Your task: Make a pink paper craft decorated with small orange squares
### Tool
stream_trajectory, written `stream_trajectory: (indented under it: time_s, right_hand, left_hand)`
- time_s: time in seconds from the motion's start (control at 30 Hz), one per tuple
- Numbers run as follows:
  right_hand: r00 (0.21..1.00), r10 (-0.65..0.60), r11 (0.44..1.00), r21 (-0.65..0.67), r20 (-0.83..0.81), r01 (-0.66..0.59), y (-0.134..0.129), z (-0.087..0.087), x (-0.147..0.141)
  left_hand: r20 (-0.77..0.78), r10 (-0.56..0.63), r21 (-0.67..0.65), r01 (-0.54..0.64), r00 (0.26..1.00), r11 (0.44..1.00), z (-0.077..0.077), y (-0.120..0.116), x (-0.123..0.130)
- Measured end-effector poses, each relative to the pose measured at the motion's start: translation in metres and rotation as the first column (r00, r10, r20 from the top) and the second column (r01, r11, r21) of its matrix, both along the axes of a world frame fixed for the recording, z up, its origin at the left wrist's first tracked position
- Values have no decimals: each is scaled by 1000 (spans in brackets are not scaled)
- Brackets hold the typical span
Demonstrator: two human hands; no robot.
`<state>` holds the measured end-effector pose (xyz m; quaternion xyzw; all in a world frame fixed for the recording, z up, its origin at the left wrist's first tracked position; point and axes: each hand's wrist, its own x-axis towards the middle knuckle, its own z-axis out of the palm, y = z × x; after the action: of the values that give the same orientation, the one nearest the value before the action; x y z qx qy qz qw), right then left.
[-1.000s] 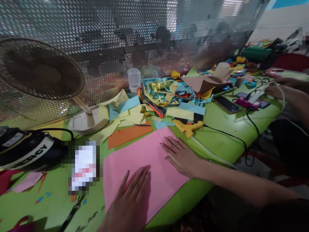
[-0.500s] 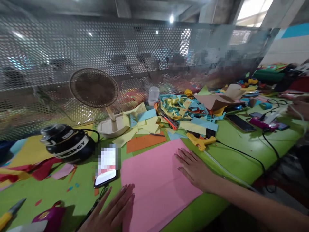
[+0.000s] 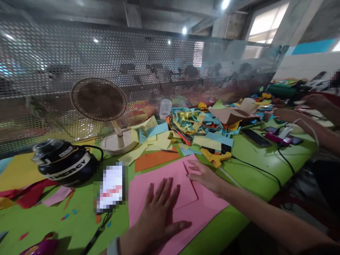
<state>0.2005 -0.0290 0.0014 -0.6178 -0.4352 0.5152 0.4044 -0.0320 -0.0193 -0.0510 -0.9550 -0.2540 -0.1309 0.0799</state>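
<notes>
Pink sheets lie on the green table. My left hand rests on the pink sheets with its fingers spread and the palm down. On the right part of the pink, my right hand has its fingers apart, beside the dark edge of a smaller pink piece lying on top. A lit phone with a strap is left of the sheets. Beyond my right hand sits a yellow glue gun. An orange sheet lies behind the pink.
A small fan and a black ENERGY bottle stand at the left. Paper scraps are heaped before a perforated metal screen. A dark phone and another person's arms are at the right.
My left hand has moved right and forward onto the pink sheets. My right hand's fingers have lifted and bent somewhat. A smaller pink piece's edge now shows. Another person's arms reach further in at the right.
</notes>
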Motion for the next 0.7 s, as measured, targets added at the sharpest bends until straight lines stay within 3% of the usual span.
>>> stream_trajectory:
  time_s: [0.2, 0.4, 0.5, 0.63, 0.7]
  right_hand:
    - [966, -52, 999, -10, -254, 51, 6, 4, -11]
    - [986, -105, 992, 53, -132, 113, 10, -7, -14]
    - [989, -52, 997, 50, -141, 60, 11, -6, -20]
    - [964, -151, 987, 18, -218, 158, 20, -4, -25]
    - [959, -145, 989, -25, -242, 144, 25, -6, -25]
  left_hand:
    - [21, 62, -35, -61, 998, 997, -3, 1, 2]
    - [12, 73, 12, -73, 997, 997, -3, 1, 3]
    - [40, 73, 74, -76, 997, 994, -6, 0, 2]
    - [62, 89, 107, -95, 994, 990, -8, 0, 3]
    - [81, 112, 118, -121, 990, 986, -9, 0, 4]
